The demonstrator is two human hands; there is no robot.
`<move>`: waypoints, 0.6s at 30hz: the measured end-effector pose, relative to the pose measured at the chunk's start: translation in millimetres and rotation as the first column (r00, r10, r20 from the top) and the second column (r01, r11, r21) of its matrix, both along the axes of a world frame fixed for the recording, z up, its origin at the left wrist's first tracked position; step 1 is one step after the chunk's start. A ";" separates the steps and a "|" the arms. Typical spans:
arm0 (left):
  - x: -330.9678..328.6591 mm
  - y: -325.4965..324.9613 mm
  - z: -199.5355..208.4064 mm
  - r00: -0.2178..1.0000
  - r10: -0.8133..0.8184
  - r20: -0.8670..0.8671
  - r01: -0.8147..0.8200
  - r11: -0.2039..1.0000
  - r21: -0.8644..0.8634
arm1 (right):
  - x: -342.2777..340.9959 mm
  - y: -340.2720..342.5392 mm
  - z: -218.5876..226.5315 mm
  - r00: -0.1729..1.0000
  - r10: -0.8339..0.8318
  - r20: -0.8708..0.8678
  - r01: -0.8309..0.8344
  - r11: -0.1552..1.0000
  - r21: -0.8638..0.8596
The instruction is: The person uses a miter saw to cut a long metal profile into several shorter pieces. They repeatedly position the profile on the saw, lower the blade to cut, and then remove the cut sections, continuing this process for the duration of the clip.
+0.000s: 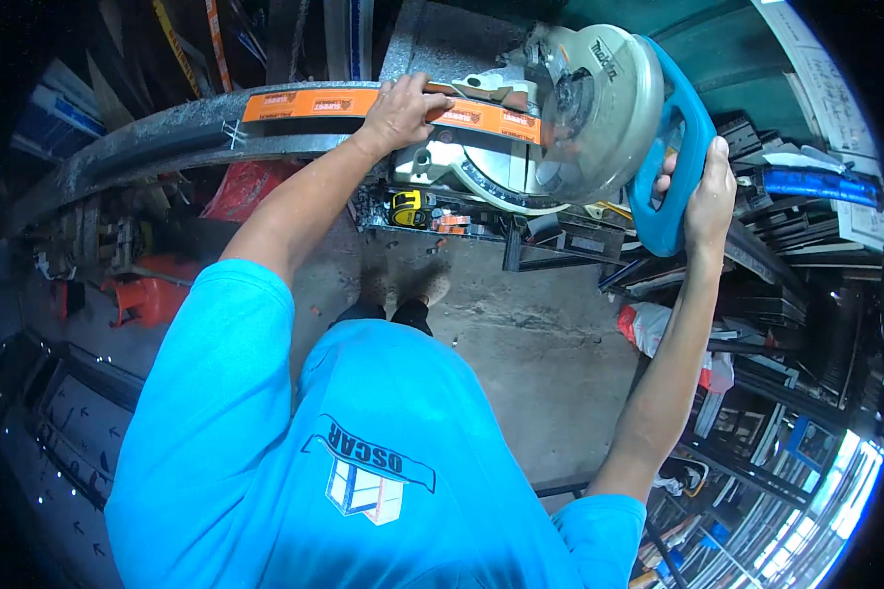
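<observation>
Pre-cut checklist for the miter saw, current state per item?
1. Left hand pressing the orange-taped profile against the saw bed: ok.
2. Right hand gripping the blue saw handle: ok.
3. Left hand apart from the saw head: ok, though close.
4. Profile's long left overhang supported: cannot tell.
5. Tape measure below the bed, out of the cut: ok.
6. Blade spinning: cannot tell.

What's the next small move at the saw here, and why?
Probably lower the saw head: the right hand already grips the blue handle, the left hand presses the orange-wrapped profile at the fence, and the blade guard sits above it.
</observation>
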State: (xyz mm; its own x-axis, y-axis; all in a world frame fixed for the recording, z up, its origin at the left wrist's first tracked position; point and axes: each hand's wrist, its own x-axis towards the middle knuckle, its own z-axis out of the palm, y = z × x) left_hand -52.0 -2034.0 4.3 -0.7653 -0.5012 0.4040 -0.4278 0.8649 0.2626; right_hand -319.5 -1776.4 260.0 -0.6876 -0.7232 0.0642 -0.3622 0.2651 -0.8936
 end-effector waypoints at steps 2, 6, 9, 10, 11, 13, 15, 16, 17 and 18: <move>-0.2 -0.2 -0.5 1.000 -0.004 -0.002 0.004 1.000 0.002 | 3.0 2.0 0.1 1.000 -0.004 0.003 0.004 1.000 -0.013; 1.5 -1.5 -1.4 1.000 -0.003 -0.008 0.003 1.000 -0.007 | 1.9 1.7 -2.3 1.000 0.007 0.001 -0.007 1.000 -0.023; 1.0 -0.3 0.6 1.000 -0.005 -0.009 0.005 1.000 -0.004 | 2.6 2.4 -1.9 1.000 -0.006 -0.001 0.006 1.000 -0.004; 0.8 0.2 1.9 1.000 -0.004 -0.007 0.004 1.000 0.000 | 3.5 3.3 -1.8 1.000 -0.008 0.006 0.008 1.000 -0.003; 0.0 0.1 1.9 1.000 -0.006 -0.013 0.006 1.000 -0.005 | 3.7 4.0 -1.8 1.000 -0.009 0.012 0.009 1.000 -0.003; -0.4 0.5 0.7 1.000 -0.007 -0.024 0.007 1.000 -0.013 | 2.6 4.6 -2.6 1.000 -0.010 -0.003 0.010 1.000 -0.004; -0.3 -0.3 0.0 1.000 -0.003 -0.011 0.003 1.000 -0.009 | 3.1 4.2 -3.0 1.000 -0.009 -0.006 0.009 1.000 -0.014; 0.4 -0.7 -0.4 1.000 0.001 -0.004 -0.001 1.000 -0.007 | 5.0 3.6 -2.8 1.000 -0.007 0.000 0.007 1.000 -0.023; 1.3 -0.8 -1.0 1.000 0.003 -0.008 -0.003 1.000 -0.011 | 6.0 2.7 -3.0 1.000 -0.004 0.006 0.004 0.999 -0.033; 0.7 -0.2 -0.4 1.000 0.000 -0.014 0.000 1.000 -0.016 | 5.5 3.3 -3.0 1.000 -0.005 -0.003 0.005 0.999 -0.038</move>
State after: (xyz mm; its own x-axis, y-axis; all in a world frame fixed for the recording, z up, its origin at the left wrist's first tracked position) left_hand -51.3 -2034.2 4.0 -0.7595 -0.4946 0.4226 -0.4241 0.8690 0.2549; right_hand -313.9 -1773.1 257.0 -0.6908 -0.7169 0.0939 -0.3638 0.2323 -0.9020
